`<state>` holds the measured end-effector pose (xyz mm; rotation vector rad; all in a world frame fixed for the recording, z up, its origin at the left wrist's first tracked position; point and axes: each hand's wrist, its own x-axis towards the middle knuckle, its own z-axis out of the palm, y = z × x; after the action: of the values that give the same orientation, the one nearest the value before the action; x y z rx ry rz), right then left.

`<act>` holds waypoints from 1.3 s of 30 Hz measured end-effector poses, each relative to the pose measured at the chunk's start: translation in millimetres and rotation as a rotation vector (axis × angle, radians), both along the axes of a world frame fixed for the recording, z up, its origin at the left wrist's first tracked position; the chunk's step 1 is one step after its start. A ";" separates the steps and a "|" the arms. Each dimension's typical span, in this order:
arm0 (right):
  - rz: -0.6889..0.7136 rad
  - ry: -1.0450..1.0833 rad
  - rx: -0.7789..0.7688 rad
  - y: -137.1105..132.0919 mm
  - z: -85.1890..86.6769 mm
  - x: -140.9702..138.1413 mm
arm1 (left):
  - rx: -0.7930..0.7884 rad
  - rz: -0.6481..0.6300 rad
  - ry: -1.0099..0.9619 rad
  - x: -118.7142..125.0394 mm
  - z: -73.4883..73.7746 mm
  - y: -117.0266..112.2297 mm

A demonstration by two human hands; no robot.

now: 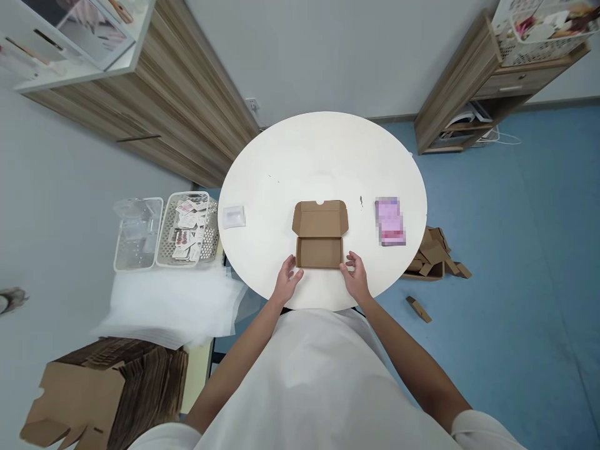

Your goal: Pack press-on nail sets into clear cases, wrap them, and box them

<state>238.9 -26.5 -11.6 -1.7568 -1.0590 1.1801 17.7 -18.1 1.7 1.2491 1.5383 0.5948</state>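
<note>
An unlidded-looking brown cardboard mailer box (pixel 320 252) lies on the white round table in front of me, its lid flap folded back away from me and its inside bare. My left hand (pixel 287 279) is at the box's near left corner, fingers apart, thumb toward the front wall. At the near right corner is my right hand (pixel 355 275), its fingers also spread and slightly curled beside the wall. Both hands look to be at or just touching the box's sides; neither grips it plainly. A pink-purple pack (pixel 390 221), blurred, lies to the right. A small clear plastic tray (pixel 234 217) sits at the left.
Left of the table (pixel 323 150) stand a white basket of printed packets (pixel 187 228), a clear bin (pixel 138 234), white foam sheets (pixel 169 306) and stacked flat cardboard (pixel 107 394). Cardboard boxes (pixel 434 253) and one loose piece (pixel 419 309) are on the floor at right.
</note>
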 end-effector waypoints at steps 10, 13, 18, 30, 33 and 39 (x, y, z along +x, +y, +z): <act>0.040 -0.507 0.285 38.2 44.2 -55.3 | 0.057 0.287 0.353 -72.7 11.3 38.3; 0.317 -0.372 0.216 57.8 59.8 -101.8 | 0.098 0.361 0.364 -113.2 5.3 56.3; 0.417 -0.147 -0.085 98.1 56.1 -191.4 | 0.148 0.480 0.296 -168.7 -7.5 98.4; 0.222 -0.009 -0.185 192.5 10.2 -300.1 | 0.202 0.355 0.284 -201.3 -13.2 153.8; 0.239 -0.071 -0.161 192.8 0.8 -299.7 | 0.217 0.366 0.270 -204.5 -17.0 152.6; 0.216 -0.074 -0.184 164.4 -2.2 -274.7 | 0.133 0.373 0.193 -199.0 -17.9 128.0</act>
<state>-35.8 137.9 -13.8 -1.8739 -1.2429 1.3916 -181.3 109.9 -16.2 1.1496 1.9414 0.8471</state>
